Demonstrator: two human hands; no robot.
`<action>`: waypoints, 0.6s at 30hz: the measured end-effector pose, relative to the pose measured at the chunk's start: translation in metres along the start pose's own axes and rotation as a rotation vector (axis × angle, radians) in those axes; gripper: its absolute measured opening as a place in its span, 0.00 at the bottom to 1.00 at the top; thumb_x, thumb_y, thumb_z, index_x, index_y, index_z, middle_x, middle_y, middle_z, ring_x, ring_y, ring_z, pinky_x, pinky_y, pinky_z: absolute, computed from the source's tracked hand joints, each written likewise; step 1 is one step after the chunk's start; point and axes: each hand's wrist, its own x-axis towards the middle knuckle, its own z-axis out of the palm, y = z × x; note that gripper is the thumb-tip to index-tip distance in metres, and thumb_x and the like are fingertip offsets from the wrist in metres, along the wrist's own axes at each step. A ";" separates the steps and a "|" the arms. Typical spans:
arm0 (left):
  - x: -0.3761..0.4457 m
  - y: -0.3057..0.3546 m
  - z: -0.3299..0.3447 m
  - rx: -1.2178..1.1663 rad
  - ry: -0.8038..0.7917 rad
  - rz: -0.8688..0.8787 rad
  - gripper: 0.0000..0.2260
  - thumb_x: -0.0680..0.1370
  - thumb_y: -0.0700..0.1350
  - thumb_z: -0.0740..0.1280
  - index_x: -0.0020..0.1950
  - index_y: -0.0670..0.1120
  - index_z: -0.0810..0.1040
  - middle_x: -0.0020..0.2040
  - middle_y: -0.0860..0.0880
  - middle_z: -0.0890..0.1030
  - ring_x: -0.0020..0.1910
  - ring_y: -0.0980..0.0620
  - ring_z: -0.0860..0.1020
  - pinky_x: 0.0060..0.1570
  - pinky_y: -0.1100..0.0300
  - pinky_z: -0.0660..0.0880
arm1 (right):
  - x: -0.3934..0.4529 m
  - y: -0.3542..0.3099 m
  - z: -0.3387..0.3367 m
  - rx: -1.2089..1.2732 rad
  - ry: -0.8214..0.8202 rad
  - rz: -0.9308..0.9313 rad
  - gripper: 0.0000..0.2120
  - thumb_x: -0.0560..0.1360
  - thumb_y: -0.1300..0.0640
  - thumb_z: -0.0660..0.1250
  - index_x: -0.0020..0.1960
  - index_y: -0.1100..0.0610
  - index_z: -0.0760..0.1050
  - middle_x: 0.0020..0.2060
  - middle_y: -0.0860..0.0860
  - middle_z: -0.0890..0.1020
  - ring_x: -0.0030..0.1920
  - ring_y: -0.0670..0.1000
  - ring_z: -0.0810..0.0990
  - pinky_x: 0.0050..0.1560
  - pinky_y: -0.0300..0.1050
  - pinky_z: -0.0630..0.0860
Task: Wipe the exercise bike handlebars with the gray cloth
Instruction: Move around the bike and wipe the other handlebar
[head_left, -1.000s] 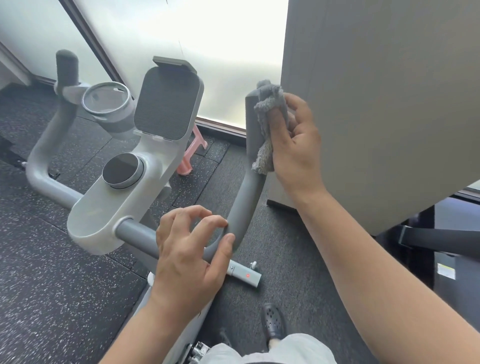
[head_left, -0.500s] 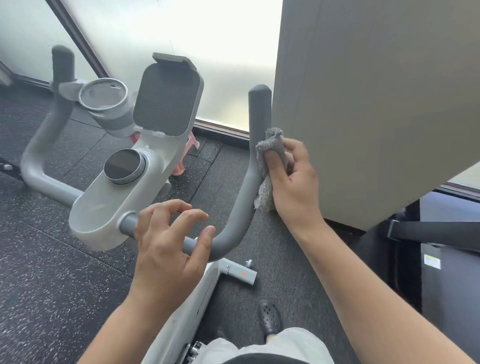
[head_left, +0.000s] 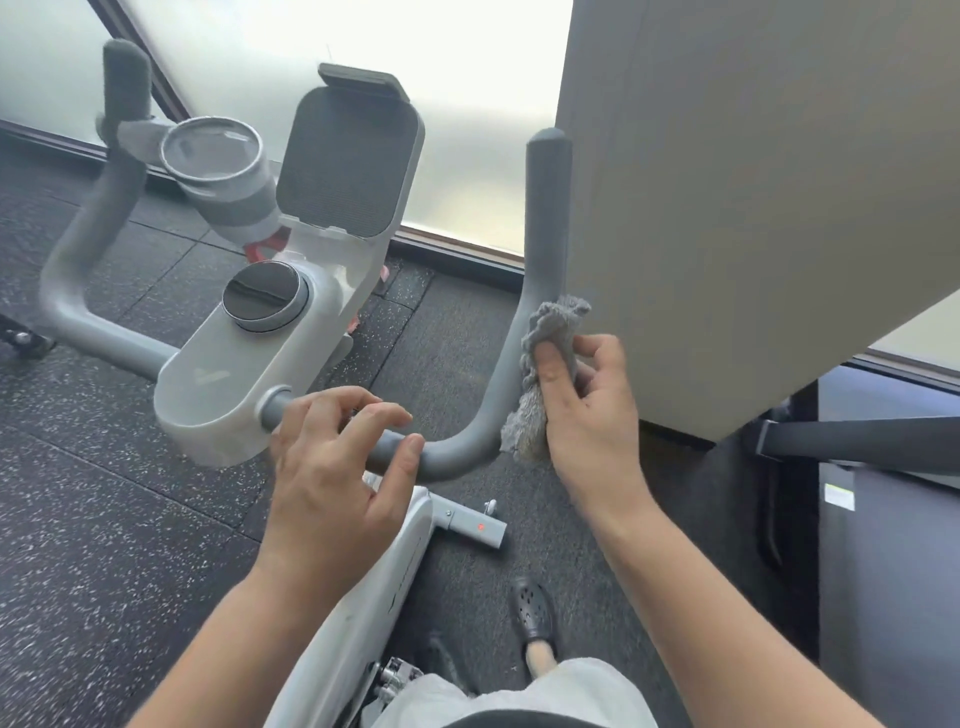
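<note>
arms (head_left: 727, 597): bare, no sleeves | shorts (head_left: 545, 696): light grey | clog (head_left: 532, 608): dark, perforated

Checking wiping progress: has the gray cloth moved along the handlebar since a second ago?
Yes. The cloth slid down the right handlebar, from its top tip toward the bend.

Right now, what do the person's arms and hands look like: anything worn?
Both forearms are bare, with no sleeves in view. The left hand and right hand wear no gloves, and no rings, watch or markings show.
</note>
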 end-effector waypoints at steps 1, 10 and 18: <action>0.000 -0.001 0.000 -0.003 -0.004 0.005 0.15 0.76 0.55 0.64 0.51 0.47 0.84 0.53 0.46 0.77 0.56 0.46 0.71 0.62 0.45 0.68 | -0.013 0.004 0.003 0.046 0.000 0.047 0.10 0.76 0.41 0.67 0.46 0.46 0.70 0.33 0.47 0.77 0.32 0.48 0.72 0.33 0.49 0.70; 0.003 -0.006 -0.001 -0.012 -0.019 0.057 0.13 0.76 0.54 0.65 0.48 0.48 0.84 0.52 0.48 0.78 0.56 0.48 0.71 0.61 0.46 0.67 | -0.002 -0.009 0.010 0.098 0.073 0.096 0.07 0.76 0.42 0.67 0.47 0.42 0.70 0.32 0.46 0.80 0.32 0.47 0.75 0.34 0.47 0.72; -0.001 -0.010 -0.003 -0.053 -0.017 0.072 0.10 0.77 0.52 0.67 0.48 0.48 0.83 0.52 0.48 0.78 0.56 0.44 0.74 0.62 0.43 0.69 | -0.003 -0.003 0.017 0.200 0.062 0.203 0.12 0.73 0.38 0.67 0.52 0.40 0.71 0.37 0.44 0.82 0.39 0.45 0.81 0.39 0.44 0.78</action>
